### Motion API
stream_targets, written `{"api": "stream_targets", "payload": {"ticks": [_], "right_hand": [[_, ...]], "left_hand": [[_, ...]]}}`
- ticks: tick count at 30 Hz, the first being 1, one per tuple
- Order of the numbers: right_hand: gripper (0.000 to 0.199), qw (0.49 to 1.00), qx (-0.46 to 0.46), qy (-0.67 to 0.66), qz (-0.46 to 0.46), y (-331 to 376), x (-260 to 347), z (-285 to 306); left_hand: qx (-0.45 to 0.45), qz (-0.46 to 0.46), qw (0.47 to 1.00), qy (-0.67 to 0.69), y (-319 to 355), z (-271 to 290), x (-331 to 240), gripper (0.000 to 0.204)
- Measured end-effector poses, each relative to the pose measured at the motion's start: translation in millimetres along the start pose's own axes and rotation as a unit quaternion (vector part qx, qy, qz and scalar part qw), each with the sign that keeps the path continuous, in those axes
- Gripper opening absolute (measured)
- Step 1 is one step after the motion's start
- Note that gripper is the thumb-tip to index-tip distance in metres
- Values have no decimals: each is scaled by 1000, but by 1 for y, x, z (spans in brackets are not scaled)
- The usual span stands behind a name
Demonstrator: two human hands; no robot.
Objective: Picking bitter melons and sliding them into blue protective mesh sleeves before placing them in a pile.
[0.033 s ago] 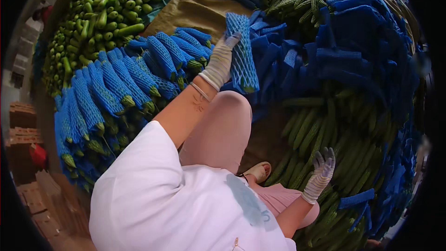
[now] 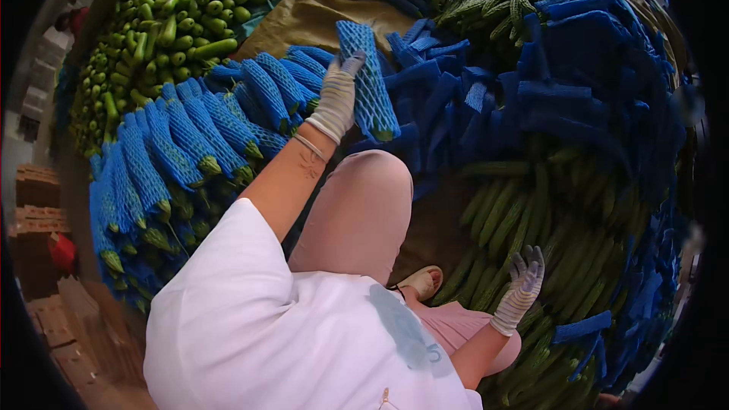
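Note:
My left hand (image 2: pixel 339 95), in a striped glove, is wrapped round a long green gourd in a blue foam net sleeve (image 2: pixel 372 95). The gourd is raised upright and tilted, its green end showing at the bottom. Left of that hand lies a row of similar sleeved gourds (image 2: pixel 178 137), side by side, their green ends toward me. My right hand (image 2: pixel 522 288), also gloved, is held with its fingers apart and nothing in it. Below and around it are long bare green gourds (image 2: pixel 501 220), heaped together.
A big pile of blue foam net sleeves (image 2: pixel 562 91) lies at the right. Shorter green gourds (image 2: pixel 182 30) are heaped at the far left, and bumpy pale-green ones (image 2: pixel 478 0) at the back. Brown cloth (image 2: pixel 311 19) lies between; flattened cardboard (image 2: pixel 91 334) is at the lower left.
My left hand has moved to the left with the sleeved gourd in it, toward the row. The right hand has barely moved.

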State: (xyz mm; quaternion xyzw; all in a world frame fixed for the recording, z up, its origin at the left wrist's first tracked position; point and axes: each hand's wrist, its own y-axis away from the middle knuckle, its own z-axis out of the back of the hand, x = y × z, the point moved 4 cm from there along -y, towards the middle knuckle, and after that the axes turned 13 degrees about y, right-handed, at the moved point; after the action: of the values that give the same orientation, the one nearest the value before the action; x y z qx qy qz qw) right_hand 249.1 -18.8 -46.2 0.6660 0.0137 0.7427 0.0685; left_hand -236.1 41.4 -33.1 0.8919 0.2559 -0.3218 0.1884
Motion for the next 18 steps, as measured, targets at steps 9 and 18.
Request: {"api": "stream_targets", "payload": {"ticks": [9,18], "right_hand": [[43,993,-34,42,-104,5,-47,12],[43,992,49,103,-46,-27,-35,-32]], "left_hand": [[-337,-90,680,-645,-27,209,-120,79],[102,-255,841,-466,-6,-19,-22,48]]}}
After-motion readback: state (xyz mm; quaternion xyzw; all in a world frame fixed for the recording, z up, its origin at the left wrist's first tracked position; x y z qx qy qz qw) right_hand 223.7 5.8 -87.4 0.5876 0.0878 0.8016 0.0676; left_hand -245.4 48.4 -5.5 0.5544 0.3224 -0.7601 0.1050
